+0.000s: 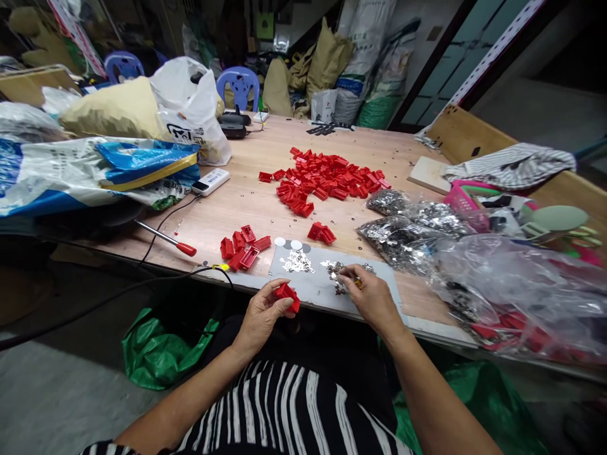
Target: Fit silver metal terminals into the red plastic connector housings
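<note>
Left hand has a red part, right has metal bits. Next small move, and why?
Probably bring the right hand to the red plastic part in the left hand: the hands are close, and the right pinches small metal pieces above the grey board.

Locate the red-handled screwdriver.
In the head view, the screwdriver lies near the left front edge of the wooden table, just left of the small pile of red plastic housings.

The left hand [262,314] holds a red plastic part [287,297] just over the edge of a wooden table [227,218], while the right hand [373,299] pinches small silver metal bits [337,276] on a grey board [313,287]; a heap of red parts [322,180] lies farther along the table
</note>
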Available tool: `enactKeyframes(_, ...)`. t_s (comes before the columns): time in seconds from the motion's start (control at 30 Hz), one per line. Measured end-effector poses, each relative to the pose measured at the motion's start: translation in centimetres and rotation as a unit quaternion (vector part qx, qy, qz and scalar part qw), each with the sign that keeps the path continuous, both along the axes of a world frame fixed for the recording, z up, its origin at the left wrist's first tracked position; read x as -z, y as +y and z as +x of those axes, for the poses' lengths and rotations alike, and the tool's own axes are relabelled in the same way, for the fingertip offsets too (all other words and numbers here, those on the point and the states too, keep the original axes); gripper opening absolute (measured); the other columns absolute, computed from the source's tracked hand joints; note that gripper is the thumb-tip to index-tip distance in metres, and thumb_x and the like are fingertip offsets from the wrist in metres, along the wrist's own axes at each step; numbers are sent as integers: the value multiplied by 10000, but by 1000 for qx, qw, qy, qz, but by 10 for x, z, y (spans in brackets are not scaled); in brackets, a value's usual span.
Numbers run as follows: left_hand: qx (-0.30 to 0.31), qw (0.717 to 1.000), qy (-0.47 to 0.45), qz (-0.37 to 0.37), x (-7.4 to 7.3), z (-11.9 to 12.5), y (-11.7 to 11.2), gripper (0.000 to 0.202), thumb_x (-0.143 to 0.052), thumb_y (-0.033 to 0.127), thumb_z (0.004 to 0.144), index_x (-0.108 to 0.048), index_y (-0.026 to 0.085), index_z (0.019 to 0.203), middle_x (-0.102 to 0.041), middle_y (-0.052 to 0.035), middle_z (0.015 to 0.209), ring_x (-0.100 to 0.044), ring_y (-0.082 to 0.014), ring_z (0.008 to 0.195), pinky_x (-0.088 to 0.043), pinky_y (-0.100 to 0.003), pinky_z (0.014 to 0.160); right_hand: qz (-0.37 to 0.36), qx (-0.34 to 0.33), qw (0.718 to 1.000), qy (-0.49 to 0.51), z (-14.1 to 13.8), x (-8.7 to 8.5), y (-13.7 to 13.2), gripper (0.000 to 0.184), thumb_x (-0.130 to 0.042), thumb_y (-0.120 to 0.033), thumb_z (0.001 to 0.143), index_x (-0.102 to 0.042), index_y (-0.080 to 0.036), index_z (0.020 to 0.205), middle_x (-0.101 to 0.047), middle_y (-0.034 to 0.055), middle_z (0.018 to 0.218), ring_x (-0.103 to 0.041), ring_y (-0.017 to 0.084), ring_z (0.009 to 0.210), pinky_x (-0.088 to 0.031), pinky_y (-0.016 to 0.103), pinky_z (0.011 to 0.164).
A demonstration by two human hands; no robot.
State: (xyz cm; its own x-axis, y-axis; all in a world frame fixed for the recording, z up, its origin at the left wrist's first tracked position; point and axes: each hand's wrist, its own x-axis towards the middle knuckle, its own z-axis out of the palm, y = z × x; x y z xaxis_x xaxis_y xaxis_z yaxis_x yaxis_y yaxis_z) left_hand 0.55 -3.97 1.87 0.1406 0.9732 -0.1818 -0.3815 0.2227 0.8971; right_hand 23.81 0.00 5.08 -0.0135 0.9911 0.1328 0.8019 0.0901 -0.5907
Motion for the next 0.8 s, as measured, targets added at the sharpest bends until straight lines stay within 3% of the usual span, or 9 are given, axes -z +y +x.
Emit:
enactKeyframes(0.13,7,1000,-14,-9,1,2,1,376,-729,266,731,-561,191,1059,-685,-53,1003,-659,-161,814,-575,-289,672,-18,24,1000,-7,26,0,-9,154,-525,-345,837,-614,-220,843,-698,31,825,-633,194,737,-430,277,663)
enactKeyframes(0.27,11,1000,-16,-14,3,4,1,374,-733,254,726,-510,199,1021,-701,-46,992,-675,-158,791,-582,-314,694,-41,3,999,-24,36,12,-21,150,-518,-325,841,-632,-232,870,-701,28,869,-643,208,812,-451,298,720)
enactKeyframes(0.4,12,1000,9,2,6,5,-1,388,-749,236,707,-509,197,1010,-712,-42,994,-675,-146,800,-566,-295,739,-36,-3,998,-46,29,22,-25,144,-535,-308,835,-635,-241,914,-685,33,930,-634,213,858,-464,319,758)
enactKeyframes(0.6,14,996,75,44,5,3,-2,389,-740,248,725,-567,191,1069,-703,-46,1042,-670,-151,885,-524,-279,844,-17,-18,997,-79,19,18,-21,115,-528,-283,843,-631,-247,879,-665,29,887,-615,195,798,-455,293,690)
enactKeyframes(0.8,-5,976,172,132,6,4,-5,340,-716,292,760,-605,203,1070,-695,-44,1060,-670,-172,927,-521,-283,858,-32,-50,998,14,1,7,-31,84,-522,-302,858,-545,-222,870,-610,-11,734,-543,137,615,-411,244,594)
